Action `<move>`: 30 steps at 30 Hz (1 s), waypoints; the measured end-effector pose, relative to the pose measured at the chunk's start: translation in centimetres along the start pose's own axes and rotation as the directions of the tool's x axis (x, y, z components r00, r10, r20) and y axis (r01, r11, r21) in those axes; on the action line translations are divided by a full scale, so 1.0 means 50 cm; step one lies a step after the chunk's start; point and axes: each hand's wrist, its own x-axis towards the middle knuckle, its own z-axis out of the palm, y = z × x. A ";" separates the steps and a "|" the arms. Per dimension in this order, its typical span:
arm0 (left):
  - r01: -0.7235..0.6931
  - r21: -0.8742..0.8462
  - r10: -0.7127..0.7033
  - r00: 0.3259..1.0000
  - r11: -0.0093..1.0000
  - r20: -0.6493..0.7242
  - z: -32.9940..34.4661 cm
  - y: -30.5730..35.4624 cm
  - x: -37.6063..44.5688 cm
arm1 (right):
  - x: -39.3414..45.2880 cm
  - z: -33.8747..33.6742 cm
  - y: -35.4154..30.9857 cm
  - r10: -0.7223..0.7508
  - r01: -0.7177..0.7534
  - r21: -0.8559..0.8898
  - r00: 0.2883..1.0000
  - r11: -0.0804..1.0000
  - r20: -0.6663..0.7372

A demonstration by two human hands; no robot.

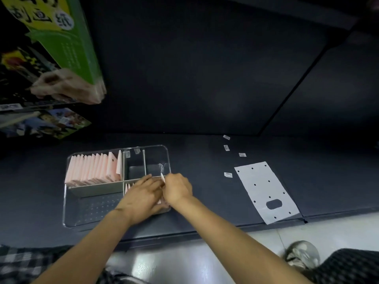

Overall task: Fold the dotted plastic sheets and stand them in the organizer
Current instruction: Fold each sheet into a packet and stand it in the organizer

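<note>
A clear plastic organizer with several compartments sits on the dark shelf. Its back-left compartment holds a row of several folded pink sheets standing upright. My right hand pinches a folded sheet at the front-right compartment, its white edge sticking up above my fingers. My left hand lies over that same compartment, fingers against the folded sheets standing there, mostly hiding them. One flat white dotted sheet with a handle cutout lies to the right on the shelf.
Small white labels are scattered on the shelf behind the flat sheet. Green and dark product boxes hang at the upper left. The shelf's front edge runs below the organizer, with pale floor and a shoe beneath.
</note>
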 end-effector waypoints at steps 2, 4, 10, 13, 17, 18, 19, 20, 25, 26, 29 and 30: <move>0.000 -0.018 -0.001 0.998 1.000 -0.058 -0.008 -0.005 -0.004 | -0.001 0.004 0.001 0.005 -0.005 0.011 1.000 1.000 0.020; 0.020 -0.041 -0.022 0.999 0.999 -0.046 -0.015 -0.006 -0.010 | -0.002 0.006 0.002 0.012 -0.015 0.041 0.998 0.999 0.063; 0.097 -0.049 -0.095 0.994 0.994 0.044 -0.016 -0.003 -0.016 | -0.014 0.020 0.012 0.011 -0.022 0.066 0.987 0.998 0.162; 0.186 -0.137 -0.178 0.982 0.973 0.063 0.000 -0.005 -0.019 | -0.026 0.034 0.016 0.030 -0.030 0.007 1.000 1.000 -0.003; 0.248 -0.148 -0.239 0.968 0.957 0.076 0.002 0.002 -0.024 | -0.033 0.049 0.014 0.000 0.001 -0.013 0.998 1.000 0.059; 0.247 -0.134 -0.235 0.967 0.960 0.099 0.004 0.003 -0.026 | -0.031 0.055 0.013 -0.002 0.001 0.009 0.994 1.000 0.108; 0.245 -0.122 -0.230 0.966 0.962 0.121 0.005 0.003 -0.028 | -0.029 0.058 0.013 0.004 -0.011 0.038 0.986 0.999 0.167; 0.245 -0.114 -0.228 0.963 0.963 0.143 0.005 0.002 -0.030 | -0.026 0.060 0.011 0.002 -0.021 0.080 0.975 0.997 0.223; 0.233 -0.091 -0.209 0.953 0.968 0.222 0.005 -0.001 -0.031 | -0.020 0.051 0.020 -0.087 -0.009 0.286 0.944 0.958 0.320; 0.215 -0.074 -0.192 0.953 0.974 0.234 0.006 -0.001 -0.031 | -0.024 0.049 0.026 -0.096 -0.032 0.380 0.945 0.924 0.314; 0.176 -0.036 -0.161 0.951 0.984 0.264 0.012 0.004 -0.027 | -0.038 0.043 0.055 -0.109 -0.018 0.501 0.969 0.865 0.222; 0.175 -0.018 -0.164 0.949 0.984 0.271 0.014 0.004 -0.026 | -0.044 0.041 0.071 -0.124 0.037 0.507 0.982 0.861 0.140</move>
